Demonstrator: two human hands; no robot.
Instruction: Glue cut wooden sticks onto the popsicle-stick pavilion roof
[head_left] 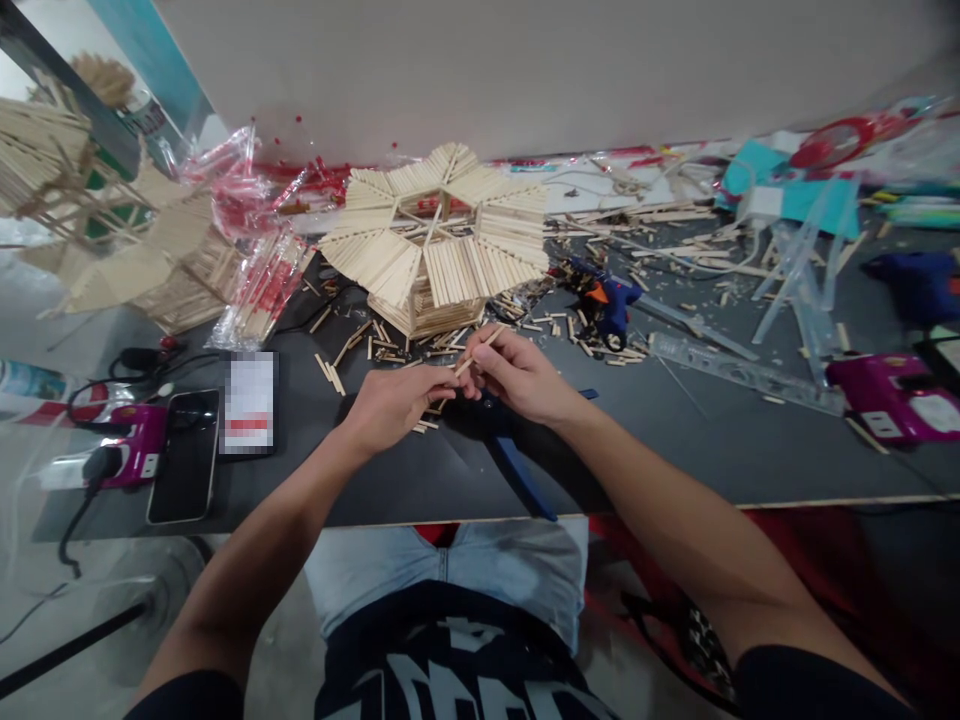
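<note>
Just in front of the star-shaped model of wooden sticks (457, 268), my two hands meet over the dark tabletop. My right hand (517, 372) pinches a short wooden stick (478, 352) that slants up to the right. Fingertips of my left hand (397, 400) are pressed together at the stick's lower end. Under and beside my right hand lies a blue-handled cutting tool (517, 465), its head partly hidden by the hand. Cut bits of wooden stick (330, 375) lie scattered around the model's base.
A blue glue gun (616, 305) lies right of the model, with a clear ruler (742, 370) beyond it. Purple power sockets (896, 395) stand at both sides. A phone (185, 455) and bagged sticks (262, 285) are at left, near another stick model (150, 250).
</note>
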